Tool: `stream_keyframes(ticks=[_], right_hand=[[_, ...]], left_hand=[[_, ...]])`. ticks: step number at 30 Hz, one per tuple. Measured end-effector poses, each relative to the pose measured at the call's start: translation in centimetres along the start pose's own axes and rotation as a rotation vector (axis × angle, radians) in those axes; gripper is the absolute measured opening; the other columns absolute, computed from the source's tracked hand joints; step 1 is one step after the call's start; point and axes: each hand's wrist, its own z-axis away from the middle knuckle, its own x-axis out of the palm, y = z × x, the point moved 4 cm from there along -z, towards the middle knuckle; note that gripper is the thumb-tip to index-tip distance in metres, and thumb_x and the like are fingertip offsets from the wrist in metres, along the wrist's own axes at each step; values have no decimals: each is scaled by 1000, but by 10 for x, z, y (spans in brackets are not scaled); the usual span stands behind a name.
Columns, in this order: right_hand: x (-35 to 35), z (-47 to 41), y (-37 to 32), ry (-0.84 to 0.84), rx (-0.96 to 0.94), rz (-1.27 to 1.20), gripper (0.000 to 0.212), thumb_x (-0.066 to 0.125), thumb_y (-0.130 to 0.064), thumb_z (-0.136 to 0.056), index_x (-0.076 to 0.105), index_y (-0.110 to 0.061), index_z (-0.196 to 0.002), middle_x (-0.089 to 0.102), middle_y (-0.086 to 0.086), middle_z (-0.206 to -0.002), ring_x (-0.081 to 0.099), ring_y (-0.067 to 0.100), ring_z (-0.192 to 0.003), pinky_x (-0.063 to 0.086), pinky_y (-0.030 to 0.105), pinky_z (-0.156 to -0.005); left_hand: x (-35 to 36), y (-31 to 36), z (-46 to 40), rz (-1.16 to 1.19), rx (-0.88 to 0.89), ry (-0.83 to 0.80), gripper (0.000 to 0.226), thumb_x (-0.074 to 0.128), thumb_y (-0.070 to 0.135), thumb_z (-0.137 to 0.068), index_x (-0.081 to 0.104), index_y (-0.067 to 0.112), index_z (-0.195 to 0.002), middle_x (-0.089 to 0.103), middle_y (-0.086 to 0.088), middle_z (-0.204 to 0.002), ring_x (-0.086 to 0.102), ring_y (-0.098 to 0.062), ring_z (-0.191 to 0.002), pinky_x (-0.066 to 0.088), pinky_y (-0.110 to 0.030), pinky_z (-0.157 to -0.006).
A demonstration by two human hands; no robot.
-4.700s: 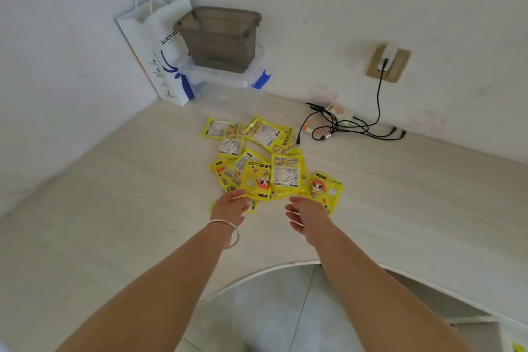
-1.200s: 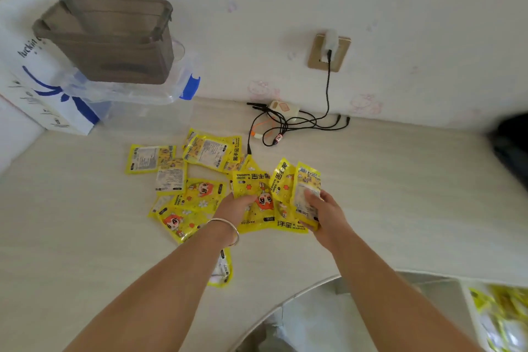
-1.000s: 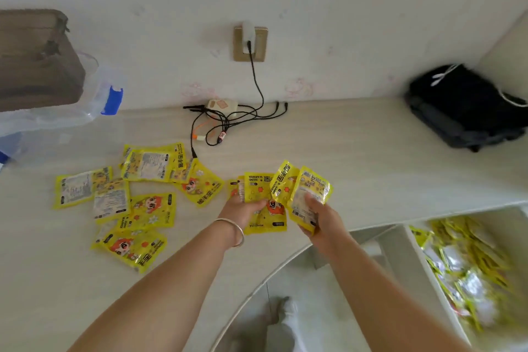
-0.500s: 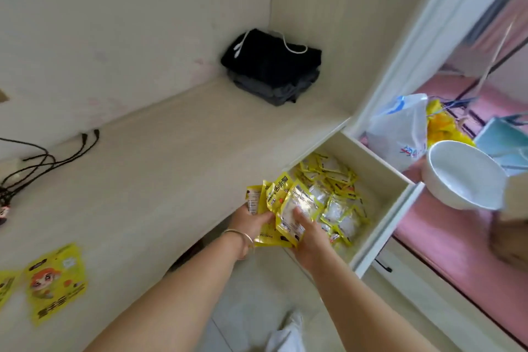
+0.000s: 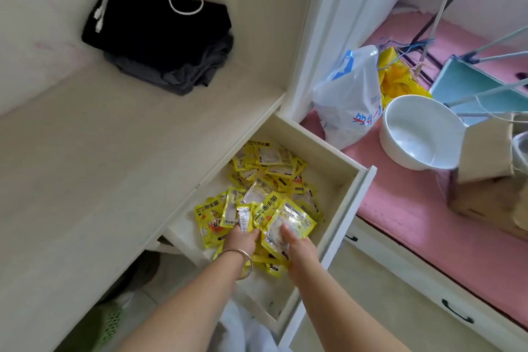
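From my seat I see both hands down over the open drawer (image 5: 340,217), which juts out from under the worktop (image 5: 100,166) in the middle of the scene. The left hand (image 5: 241,240), with a metal bangle (image 5: 243,256) on its wrist, has its grip closed on a spread of yellow packets (image 5: 265,208), thumb on top and fingers hidden beneath. The right hand (image 5: 300,246), just beside it, pinches the right end of the same fan, its thumb (image 5: 285,233) pressed on a packet with a clear, shiny window. The fan sits low over the near half of the drawer, above other packets lying there; whether it touches them I cannot tell. Farther in, a loose heap of packets (image 5: 268,163) of the same kind covers the drawer's floor toward its far left corner, while the right side of the floor shows bare board. At the far end of the worktop, in the corner against the walls, lies a folded black garment (image 5: 160,28) with a white cord, resting on a crumpled grey one (image 5: 183,77). To the right of the drawer, on a pink mat (image 5: 414,208), stand a white plastic bag (image 5: 351,100), a white bowl (image 5: 420,134) just beside it, and a brown cardboard box (image 5: 491,183) near the right edge.
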Motion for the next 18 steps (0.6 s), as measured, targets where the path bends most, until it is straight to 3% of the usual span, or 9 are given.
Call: stream_keyframes(ticks=[2, 7, 10, 14, 18], right_hand=[[4, -19, 0, 44, -3, 18, 41, 71, -31, -83, 57, -6, -113, 64, 12, -113, 62, 29, -98, 49, 36, -83], [35, -60, 1, 50, 9, 84, 77, 72, -38, -80, 38, -7, -143, 48, 13, -142, 49, 33, -127, 41, 42, -102], [57, -81, -1, 58, 48, 113, 92, 69, -43, -81, 20, -7, -150, 28, 14, -155, 35, 34, -139, 32, 48, -111], [83, -102, -10, 42, 58, 178, 92, 68, -42, -83, 17, -7, -150, 25, 14, -156, 30, 34, -141, 29, 49, -113], [100, -110, -32, 3, -13, 213, 79, 62, -33, -89, 18, -10, -151, 26, 12, -156, 30, 33, -142, 29, 47, -114]], left_hand=[[3, 1, -20, -70, -14, 3, 30, 57, 20, -90, 58, 2, -114, 62, -15, -103, 59, -31, -98, 45, -35, -90], [-7, -2, -73, -110, -44, 63, 32, 64, 19, -86, 58, 0, -111, 63, -17, -104, 52, -25, -83, 40, -31, -76], [-19, 0, -98, -89, -52, 114, 36, 70, 18, -81, 56, 0, -109, 64, -21, -110, 57, -29, -87, 43, -34, -79], [-33, 10, -126, -112, -17, 181, 31, 74, 15, -77, 54, 11, -100, 66, -18, -109, 63, -31, -94, 46, -36, -84], [-42, 19, -135, -119, -24, 273, 67, 77, 25, -74, 46, 9, -132, 54, -15, -136, 53, -35, -123, 41, -43, -106]])
